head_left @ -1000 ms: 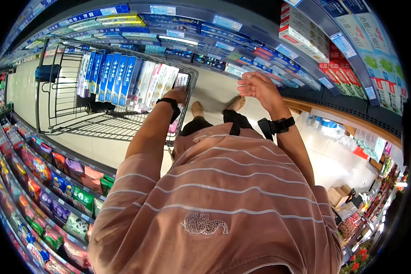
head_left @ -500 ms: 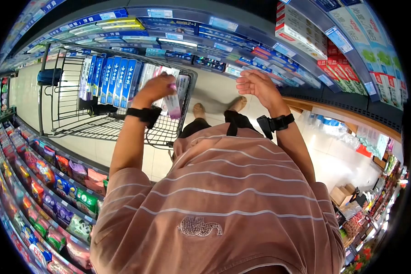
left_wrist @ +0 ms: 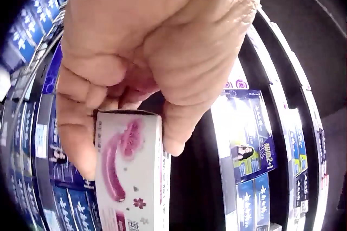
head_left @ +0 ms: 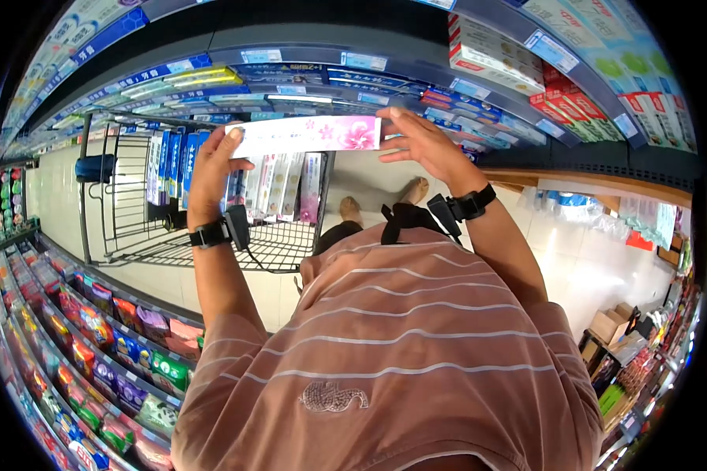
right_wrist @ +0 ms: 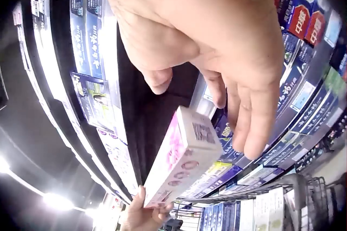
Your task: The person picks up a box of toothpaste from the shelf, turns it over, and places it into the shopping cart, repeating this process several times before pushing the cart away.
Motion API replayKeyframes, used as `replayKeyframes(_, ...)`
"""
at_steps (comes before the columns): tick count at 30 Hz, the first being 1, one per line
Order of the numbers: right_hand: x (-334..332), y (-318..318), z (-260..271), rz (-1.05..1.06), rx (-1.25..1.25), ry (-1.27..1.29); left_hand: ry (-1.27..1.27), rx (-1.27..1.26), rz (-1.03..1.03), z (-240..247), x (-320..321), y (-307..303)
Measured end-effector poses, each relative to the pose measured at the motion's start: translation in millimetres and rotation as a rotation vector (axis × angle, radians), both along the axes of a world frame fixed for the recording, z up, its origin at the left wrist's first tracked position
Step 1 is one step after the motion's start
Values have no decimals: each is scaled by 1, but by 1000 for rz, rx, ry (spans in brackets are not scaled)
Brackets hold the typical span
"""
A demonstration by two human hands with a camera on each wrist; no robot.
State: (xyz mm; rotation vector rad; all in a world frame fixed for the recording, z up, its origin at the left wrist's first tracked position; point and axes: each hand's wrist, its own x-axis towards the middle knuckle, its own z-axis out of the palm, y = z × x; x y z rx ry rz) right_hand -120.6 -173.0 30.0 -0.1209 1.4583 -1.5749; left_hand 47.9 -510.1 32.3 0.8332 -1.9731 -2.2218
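A long white toothpaste box (head_left: 306, 135) with pink flowers at one end is held level in front of the shelf in the head view. My left hand (head_left: 212, 169) grips its left end, thumb on one side and fingers on the other. The left wrist view shows the end of the toothpaste box (left_wrist: 130, 166) between thumb and fingers. My right hand (head_left: 428, 149) is by the flowered end, fingers spread. In the right wrist view, a gap separates the right hand (right_wrist: 211, 52) from the near end of the toothpaste box (right_wrist: 187, 152).
Below the left hand stands a wire shopping cart (head_left: 279, 251) with upright rows of blue and white boxes (head_left: 279, 184). Ahead, shelves (head_left: 306, 56) carry toothpaste boxes. Colourful bags fill a shelf (head_left: 126, 337) on the left. Cardboard boxes (head_left: 609, 323) sit at the right.
My left hand has lifted the toothpaste box out of the cart and turned it level in front of the shelf. My right hand has shifted slightly left, to the box's other end.
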Motion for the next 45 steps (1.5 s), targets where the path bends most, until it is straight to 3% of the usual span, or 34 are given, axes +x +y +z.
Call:
replayKeyframes(2, -3, -3, -2, -16, -108, -37, 32, 71, -3, -4, -7, 16)
replayKeyframes(14, -15, 29, -7, -160, -151, -50, 128, 290, -73, -8, -30, 61)
replayKeyframes(27, -13, 49, -12, -225, -330, -94, 175, 292, -104, -9, -39, 86)
replayKeyframes(32, -17, 60, -27, -280, -312, -124, 150, 331, -163, -1, -39, 97)
replayKeyframes(38, -14, 66, -32, -388, -236, -136, 245, 140, -158, 22, -43, 114)
replayKeyframes(45, -20, 74, -60, -374, -323, -307, 382, 118, -364, 68, -48, 151)
